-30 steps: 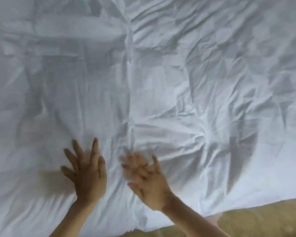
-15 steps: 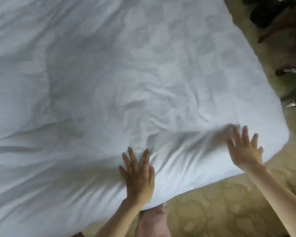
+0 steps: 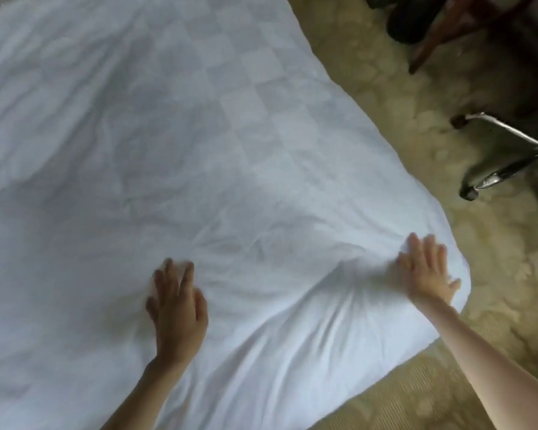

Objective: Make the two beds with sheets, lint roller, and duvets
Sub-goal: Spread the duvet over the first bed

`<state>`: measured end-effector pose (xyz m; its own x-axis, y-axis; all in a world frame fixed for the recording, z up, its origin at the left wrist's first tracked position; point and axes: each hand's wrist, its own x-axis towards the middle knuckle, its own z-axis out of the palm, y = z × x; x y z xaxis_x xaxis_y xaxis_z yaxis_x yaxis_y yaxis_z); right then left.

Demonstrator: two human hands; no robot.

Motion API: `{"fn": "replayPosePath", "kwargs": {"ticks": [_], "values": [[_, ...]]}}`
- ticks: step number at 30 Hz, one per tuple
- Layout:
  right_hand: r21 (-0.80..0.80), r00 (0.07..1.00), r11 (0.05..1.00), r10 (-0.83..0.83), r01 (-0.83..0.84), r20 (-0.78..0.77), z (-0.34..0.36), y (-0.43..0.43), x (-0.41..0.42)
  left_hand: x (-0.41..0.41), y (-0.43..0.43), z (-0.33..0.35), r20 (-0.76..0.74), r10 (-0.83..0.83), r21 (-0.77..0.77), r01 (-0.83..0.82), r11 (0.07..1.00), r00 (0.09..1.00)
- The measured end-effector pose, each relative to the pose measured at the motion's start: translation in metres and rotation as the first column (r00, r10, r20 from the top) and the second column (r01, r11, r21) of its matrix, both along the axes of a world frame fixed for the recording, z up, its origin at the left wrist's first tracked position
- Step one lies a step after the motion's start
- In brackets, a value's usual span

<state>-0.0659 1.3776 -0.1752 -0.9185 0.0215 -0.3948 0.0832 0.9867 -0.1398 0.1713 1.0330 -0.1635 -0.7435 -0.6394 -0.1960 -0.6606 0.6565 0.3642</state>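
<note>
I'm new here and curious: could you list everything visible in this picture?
duvet: one, white with faint checks, covering the bed
carpet: one, beige patterned, right side and bottom edge
chair base: one, chrome with black wheels, right edge
wooden leg: one, reddish brown, top right
dark object: one, black, top right, too blurred to name
left hand: one, bare, flat on the duvet
right hand: one, bare, flat on the duvet's corner

Left hand (image 3: pixel 177 315) and right hand (image 3: pixel 426 271) press flat on the white duvet (image 3: pixel 230 150); creases run between them, carpet (image 3: pixel 416 395) beside the right hand.
</note>
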Motion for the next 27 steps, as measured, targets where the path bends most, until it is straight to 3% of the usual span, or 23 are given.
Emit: {"fn": "replayPosePath", "kwargs": {"ticks": [1,2,3,5,6,7,9,10,11,12,14,16,17,19,21,23,25,26,27], "values": [[-0.013,0.971,0.974,-0.225,0.227,0.075,0.006,0.004,-0.023,-0.018,0.005,-0.002,0.015,0.012,0.018,-0.012,1.000,1.000],[-0.033,0.946,0.951,-0.304,0.309,0.110,0.012,0.001,-0.040,-0.035,0.011,-0.003,0.022,0.006,0.041,-0.007,0.999,1.000],[-0.063,0.960,0.959,-0.269,0.275,0.079,0.019,-0.009,-0.051,-0.050,0.019,-0.002,0.026,-0.012,0.051,0.011,0.999,1.000],[-0.173,0.991,0.982,0.052,-0.073,-0.123,0.023,-0.046,-0.049,-0.078,0.037,-0.004,0.055,-0.061,0.064,0.057,0.996,0.997],[-0.223,0.945,0.927,0.258,-0.301,-0.203,0.026,-0.069,-0.041,-0.092,0.047,-0.003,0.066,-0.073,0.085,0.067,0.994,0.995],[-0.251,0.857,0.825,0.451,-0.507,-0.249,0.027,-0.092,-0.032,-0.105,0.056,-0.002,0.077,-0.077,0.101,0.069,0.992,0.994],[-0.239,0.575,0.524,0.769,-0.818,-0.279,0.016,-0.115,-0.016,-0.128,0.071,-0.001,0.087,-0.094,0.117,0.084,0.990,0.992],[-0.191,0.429,0.386,0.848,-0.902,-0.312,0.004,-0.113,-0.020,-0.138,0.074,0.000,0.080,-0.101,0.108,0.093,0.990,0.992],[-0.164,0.375,0.339,0.866,-0.926,-0.331,-0.009,-0.102,-0.035,-0.147,0.074,-0.001,0.074,-0.103,0.088,0.096,0.991,0.992],[-0.185,0.449,0.410,0.832,-0.893,-0.324,-0.022,-0.085,-0.055,-0.154,0.072,-0.003,0.067,-0.097,0.066,0.093,0.993,0.993],[-0.234,0.720,0.681,0.651,-0.694,-0.242,-0.036,-0.045,-0.093,-0.167,0.069,-0.006,0.060,-0.066,0.010,0.065,0.998,0.996],[-0.218,0.907,0.883,0.420,-0.416,-0.029,-0.051,0.006,-0.128,-0.182,0.071,-0.010,0.095,0.026,-0.009,-0.026,1.000,0.995],[-0.222,0.944,0.936,0.306,-0.274,0.126,-0.058,0.029,-0.141,-0.192,0.076,-0.013,0.127,0.115,-0.009,-0.115,0.993,0.985],[-0.232,0.905,0.973,0.085,0.015,0.416,-0.058,0.072,-0.159,-0.220,0.100,-0.022,0.202,0.349,-0.015,-0.353,0.935,0.915],[-0.205,0.895,0.972,-0.010,0.113,0.446,-0.049,0.110,-0.167,-0.260,0.147,-0.029,0.237,0.476,-0.011,-0.487,0.873,0.847],[-0.267,0.880,0.959,0.041,0.099,0.473,-0.026,0.144,-0.169,-0.300,0.212,-0.028,0.283,0.381,0.025,-0.404,0.915,0.880],[-0.301,0.873,0.951,0.205,-0.071,0.443,-0.002,0.171,-0.179,-0.332,0.278,-0.024,0.323,0.033,0.163,-0.090,0.982,0.946],[-0.315,0.871,0.939,0.265,-0.136,0.413,0.008,0.181,-0.191,-0.348,0.305,-0.018,0.268,-0.175,0.323,0.083,0.943,0.947],[-0.329,0.874,0.929,0.296,-0.169,0.386,0.017,0.188,-0.206,-0.363,0.321,-0.008,0.154,-0.351,0.520,0.227,0.823,0.923]]}}
